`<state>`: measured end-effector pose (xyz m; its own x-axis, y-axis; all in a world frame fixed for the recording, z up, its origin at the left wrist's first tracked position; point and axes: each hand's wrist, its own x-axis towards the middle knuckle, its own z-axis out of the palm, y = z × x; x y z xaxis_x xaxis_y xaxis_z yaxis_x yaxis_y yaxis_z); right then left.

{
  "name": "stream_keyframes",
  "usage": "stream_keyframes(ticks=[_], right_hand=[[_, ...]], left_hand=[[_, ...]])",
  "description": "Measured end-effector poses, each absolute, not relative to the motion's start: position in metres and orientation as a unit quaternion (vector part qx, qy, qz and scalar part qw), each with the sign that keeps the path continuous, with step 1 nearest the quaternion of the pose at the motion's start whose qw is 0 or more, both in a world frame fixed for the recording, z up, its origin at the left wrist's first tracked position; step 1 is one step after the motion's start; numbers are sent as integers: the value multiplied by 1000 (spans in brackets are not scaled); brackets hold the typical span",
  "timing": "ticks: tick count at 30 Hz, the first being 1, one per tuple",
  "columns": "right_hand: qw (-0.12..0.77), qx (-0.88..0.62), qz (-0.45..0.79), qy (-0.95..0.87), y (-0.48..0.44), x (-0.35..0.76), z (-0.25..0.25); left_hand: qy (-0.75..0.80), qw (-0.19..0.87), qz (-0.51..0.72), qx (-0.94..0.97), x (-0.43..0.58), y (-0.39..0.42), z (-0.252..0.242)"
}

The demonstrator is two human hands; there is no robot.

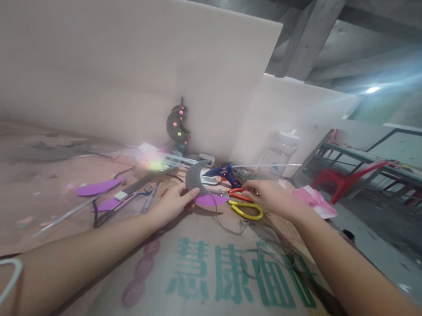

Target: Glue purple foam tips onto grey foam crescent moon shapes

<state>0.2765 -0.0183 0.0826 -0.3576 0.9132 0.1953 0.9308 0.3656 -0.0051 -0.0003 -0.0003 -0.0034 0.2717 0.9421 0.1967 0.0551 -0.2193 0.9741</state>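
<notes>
A grey crescent-moon piece (194, 177) is pinched near its lower end by my left hand (179, 200), thumb on top. Just below it lies a purple cut-out (212, 200), partly covered by a thin grey cord (224, 225). My right hand (262, 193) has its fingers closed at the handles of red-handled pliers (238, 193); their grip end is hidden under the hand. Beside these lies a yellow-handled tool (247, 211), its working end unclear. A blue glue gun (226, 172) rests behind, between my hands.
Purple pieces (98, 187), strips and a clear glue stick (64, 217) are scattered to the left. Behind stand a dark moon ornament with coloured dots (177, 124) and a clear bottle (284, 148). Pink packaging (314, 201) lies right; a red chair (343, 179) stands beyond the edge.
</notes>
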Motion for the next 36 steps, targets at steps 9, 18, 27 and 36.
stream_keyframes(ticks=[9, 18, 27, 36], right_hand=[[245, -625, 112, -732, 57, 274, 41], [233, -630, 118, -731, 81, 242, 25], [271, -610, 155, -729, 33, 248, 69], [392, -614, 143, -671, -52, 242, 35]], left_hand=[[375, 512, 458, 622, 3, 4, -10], [365, 502, 462, 633, 2, 4, -11], [370, 507, 475, 617, 3, 3, -8], [366, 514, 496, 597, 5, 1, -6]])
